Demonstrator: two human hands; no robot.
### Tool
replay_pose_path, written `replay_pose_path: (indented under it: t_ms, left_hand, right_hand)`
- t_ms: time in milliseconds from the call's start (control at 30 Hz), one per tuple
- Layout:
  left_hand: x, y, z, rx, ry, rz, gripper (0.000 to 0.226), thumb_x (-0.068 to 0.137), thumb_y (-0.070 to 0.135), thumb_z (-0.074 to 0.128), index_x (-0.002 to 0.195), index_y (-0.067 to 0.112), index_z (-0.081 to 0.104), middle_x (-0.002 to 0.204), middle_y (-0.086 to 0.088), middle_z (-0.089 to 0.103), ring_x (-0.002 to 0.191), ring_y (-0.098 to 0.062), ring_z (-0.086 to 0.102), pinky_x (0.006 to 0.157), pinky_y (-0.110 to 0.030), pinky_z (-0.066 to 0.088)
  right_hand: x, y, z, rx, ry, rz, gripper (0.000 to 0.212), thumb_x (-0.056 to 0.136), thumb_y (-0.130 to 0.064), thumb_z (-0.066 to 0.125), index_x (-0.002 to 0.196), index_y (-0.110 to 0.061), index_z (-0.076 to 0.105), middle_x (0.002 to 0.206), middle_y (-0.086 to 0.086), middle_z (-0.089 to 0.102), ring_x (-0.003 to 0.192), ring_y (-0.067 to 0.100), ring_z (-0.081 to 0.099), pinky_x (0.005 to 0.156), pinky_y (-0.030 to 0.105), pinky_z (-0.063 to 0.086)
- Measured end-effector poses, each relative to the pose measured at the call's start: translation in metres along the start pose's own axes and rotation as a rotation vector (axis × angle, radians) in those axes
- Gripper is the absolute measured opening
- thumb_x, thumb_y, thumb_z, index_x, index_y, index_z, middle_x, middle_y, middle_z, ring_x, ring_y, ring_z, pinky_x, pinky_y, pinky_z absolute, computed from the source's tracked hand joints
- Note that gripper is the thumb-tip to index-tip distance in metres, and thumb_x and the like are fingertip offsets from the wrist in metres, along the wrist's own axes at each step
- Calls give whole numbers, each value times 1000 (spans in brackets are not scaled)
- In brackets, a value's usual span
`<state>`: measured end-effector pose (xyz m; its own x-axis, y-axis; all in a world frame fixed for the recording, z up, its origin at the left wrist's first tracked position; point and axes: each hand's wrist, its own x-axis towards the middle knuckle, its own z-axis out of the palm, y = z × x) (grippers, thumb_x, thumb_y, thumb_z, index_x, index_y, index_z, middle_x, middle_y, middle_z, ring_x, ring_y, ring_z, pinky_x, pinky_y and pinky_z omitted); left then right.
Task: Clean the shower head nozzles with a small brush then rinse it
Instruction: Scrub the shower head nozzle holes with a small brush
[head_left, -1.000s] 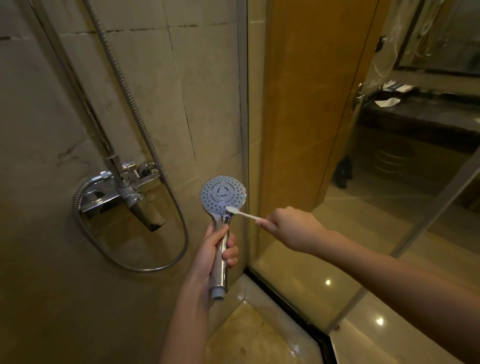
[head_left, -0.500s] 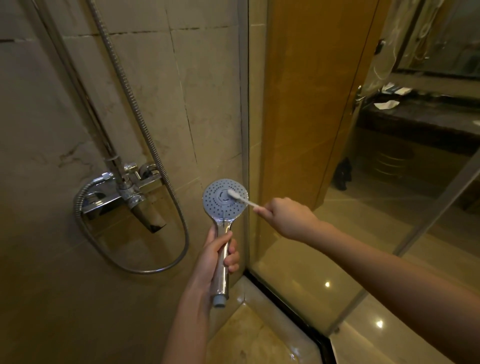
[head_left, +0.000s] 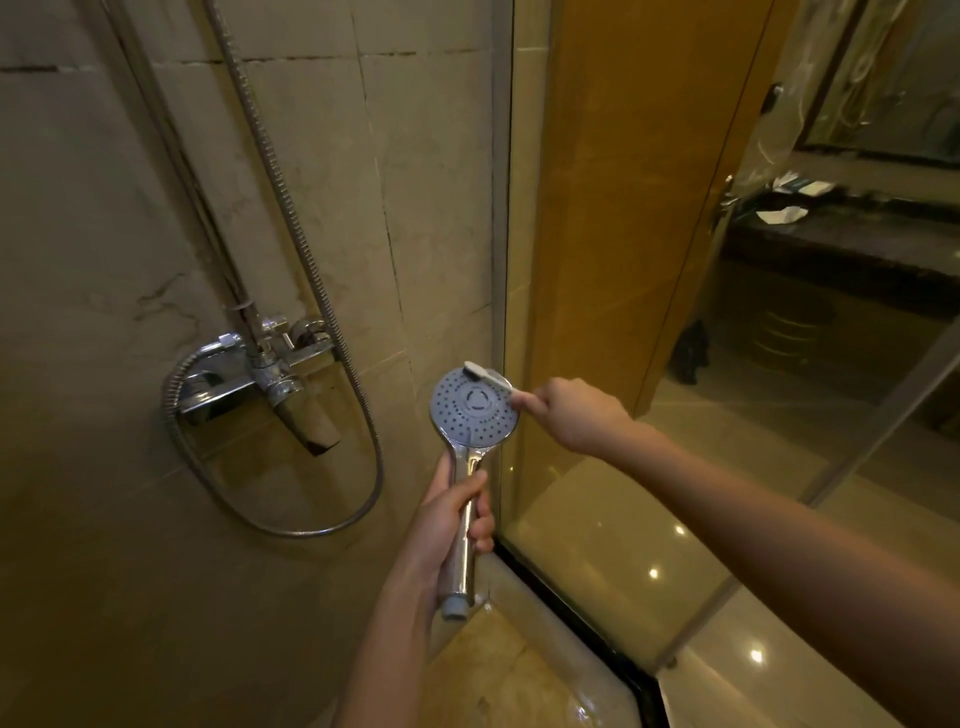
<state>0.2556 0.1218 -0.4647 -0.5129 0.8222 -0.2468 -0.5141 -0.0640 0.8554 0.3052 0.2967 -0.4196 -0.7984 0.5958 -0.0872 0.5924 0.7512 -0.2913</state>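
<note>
A chrome hand shower head (head_left: 474, 410) with a round blue-grey nozzle face points toward me, upright in the shower corner. My left hand (head_left: 451, 525) grips its chrome handle from below. My right hand (head_left: 569, 413) pinches a small white brush (head_left: 487, 375) by its handle. The bristle end rests on the upper rim of the nozzle face. No hose is attached to the handle's bottom end.
A chrome mixer tap (head_left: 260, 371) with a spout is fixed to the tiled wall at left, and a metal hose (head_left: 291, 249) loops below it. A glass shower panel (head_left: 597, 493) stands directly right of the shower head. A dark vanity counter (head_left: 852, 244) lies beyond.
The brush head has travelled up the nozzle face, from its lower edge through the middle to the upper rim. My right hand rose with it; my left hand kept its grip.
</note>
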Motion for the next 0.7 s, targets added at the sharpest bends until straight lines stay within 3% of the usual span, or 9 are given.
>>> replay_pose_path:
  t_ms: [133,200,267,333,467,600,633,700]
  left_hand:
    - [-2,10,0,31,-12,59,39,95,9,42,126,33,45,56,-1,39,33,-6,34,32,-15,29]
    - [-2,12,-1,44,-14,83,41,95,9,43,129,32,43,57,-1,39,34,-6,34,32,-15,29]
    - [-3,12,-2,60,-17,98,44,94,10,43,132,33,41,58,-2,40,35,-6,36,32,-16,30]
    - [-3,9,-2,71,-21,102,45,94,10,44,132,35,41,58,-2,40,35,-7,36,32,-17,30]
    - [-2,5,3,103,-15,110,44,95,10,43,132,32,41,57,-2,39,36,-7,36,33,-18,30]
    - [-5,1,7,180,-6,108,48,94,11,46,134,37,39,58,-2,41,38,-7,37,35,-19,32]
    - [-6,1,6,191,-1,109,50,94,11,47,134,40,38,57,-1,41,39,-8,37,35,-20,32]
    - [-7,2,4,207,14,114,52,94,12,47,134,43,36,57,0,42,40,-8,38,36,-20,32]
  right_hand:
    - [-12,-6,-19,249,22,-127,40,102,-37,29,78,-16,52,69,1,53,62,18,50,58,30,41]
    - [-15,-4,-30,444,28,-157,21,102,-24,36,100,-17,55,72,0,55,62,15,52,55,27,42]
    - [-20,1,-34,528,86,-198,33,100,-15,41,127,-31,49,76,-1,59,58,9,53,51,20,43]
    - [-31,4,-29,412,149,-307,51,98,-10,43,137,-43,42,78,-4,61,61,9,57,53,23,49]
    - [-51,2,-13,170,119,-381,55,97,-10,45,138,-46,41,72,-14,55,60,13,59,58,33,53]
    - [-45,14,-18,197,222,-231,53,97,-11,45,141,-42,40,112,-5,67,58,5,60,54,25,53]
    - [-48,14,-17,188,202,-238,53,97,-12,45,141,-42,39,113,-4,67,58,4,60,55,23,53]
    - [-59,11,-11,166,111,-282,52,98,-14,45,140,-42,38,94,-14,62,57,4,58,53,21,51]
